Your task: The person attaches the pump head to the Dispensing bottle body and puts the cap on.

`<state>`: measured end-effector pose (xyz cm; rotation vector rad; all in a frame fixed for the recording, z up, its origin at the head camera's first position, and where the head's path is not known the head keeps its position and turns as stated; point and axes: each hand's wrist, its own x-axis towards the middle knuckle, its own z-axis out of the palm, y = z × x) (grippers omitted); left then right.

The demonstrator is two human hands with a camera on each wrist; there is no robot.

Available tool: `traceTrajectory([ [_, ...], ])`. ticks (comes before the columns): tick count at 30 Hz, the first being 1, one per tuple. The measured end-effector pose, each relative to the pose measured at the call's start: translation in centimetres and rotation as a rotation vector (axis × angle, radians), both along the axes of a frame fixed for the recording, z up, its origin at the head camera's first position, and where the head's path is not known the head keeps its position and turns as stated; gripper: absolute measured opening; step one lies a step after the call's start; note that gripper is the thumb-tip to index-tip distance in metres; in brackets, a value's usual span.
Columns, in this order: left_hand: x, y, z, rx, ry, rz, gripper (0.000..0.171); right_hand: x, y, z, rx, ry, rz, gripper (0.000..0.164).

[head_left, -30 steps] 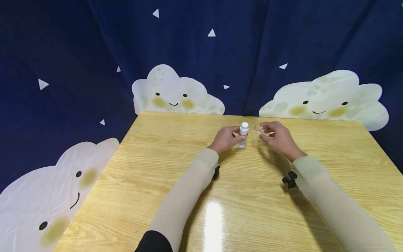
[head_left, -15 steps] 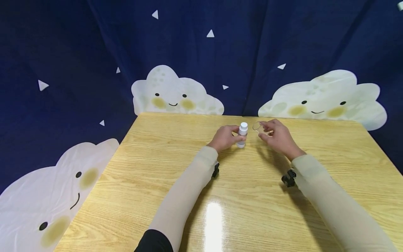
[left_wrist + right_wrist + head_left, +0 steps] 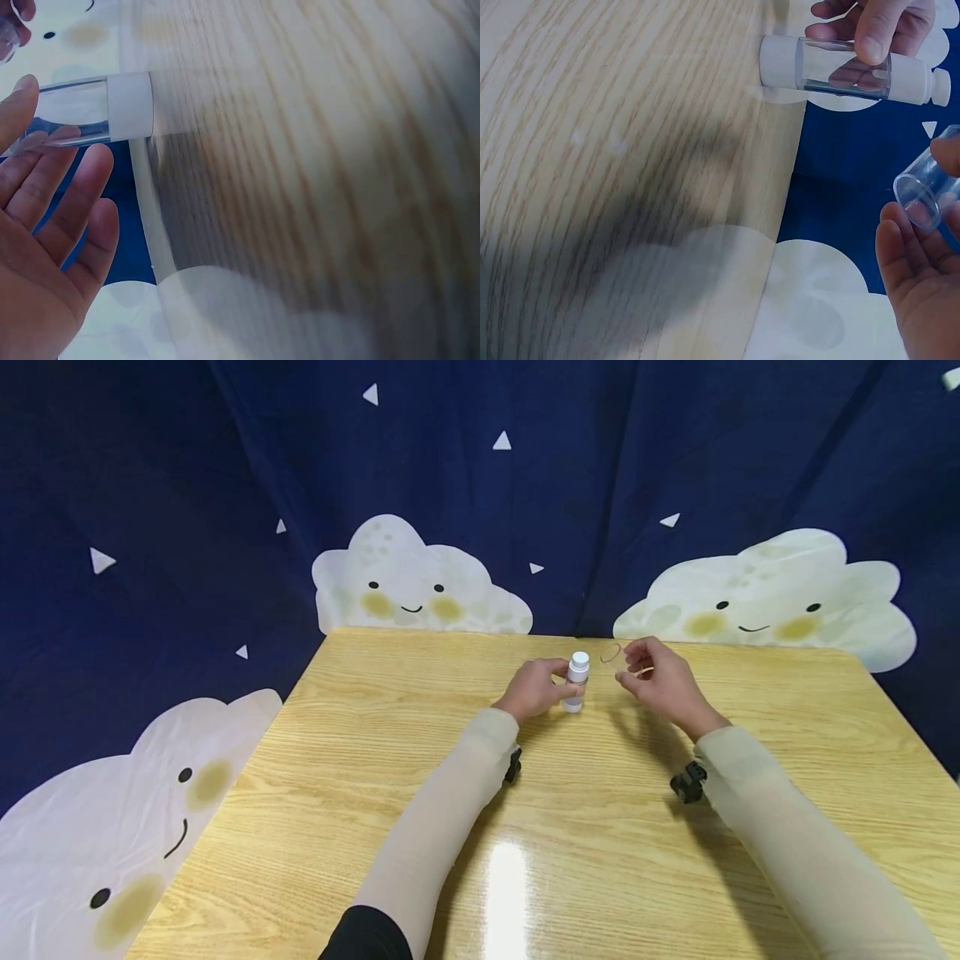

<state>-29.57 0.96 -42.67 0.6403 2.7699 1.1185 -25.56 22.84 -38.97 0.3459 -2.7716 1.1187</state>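
Observation:
My left hand (image 3: 531, 689) grips a small upright pump bottle (image 3: 577, 670) by its middle, near the far side of the table. A white base, clear body and small white pump head show on the bottle (image 3: 778, 62) in the right wrist view, with the thumb across the clear part. To its right, my right hand (image 3: 663, 685) pinches a clear, tube-shaped cap (image 3: 611, 653) between thumb and fingers, apart from the bottle. The cap (image 3: 916, 201) is tilted, its round open rim facing down toward the table side. In the left wrist view, the bottle's white base (image 3: 130, 106) is close over the wood.
A wide wooden table (image 3: 360, 735) lies beneath both arms. A dark blue curtain (image 3: 450, 460) with smiling white clouds (image 3: 420, 568) hangs right behind its far edge and along the left. Black cameras (image 3: 688, 782) sit at both wrists.
The clear cap has shifted slightly left and up, its rim now looking narrower as it tilts. My right fingers have lifted a little. My left hand and the bottle stay nearly still.

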Motion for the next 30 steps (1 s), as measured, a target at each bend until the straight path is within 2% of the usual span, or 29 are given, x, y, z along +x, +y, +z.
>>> traceTrajectory([
  [3,0.0,0.0,-0.1,0.002,-0.004,-0.001,0.037,0.0,0.0,0.1,-0.001,0.009,0.002,0.038],
  [15,-0.3,0.1,0.0,0.019,-0.022,0.0,0.038,-0.3,0.0,0.3,0.045,0.156,0.015,0.039],
  [25,-0.3,0.0,0.0,0.036,-0.037,-0.01,0.036,-0.2,-0.9,1.2,0.023,0.189,0.027,0.044],
  [30,-0.4,-0.1,-0.1,0.037,-0.036,-0.019,0.035,-0.3,-1.4,1.8,-0.022,0.15,-0.015,0.044],
])
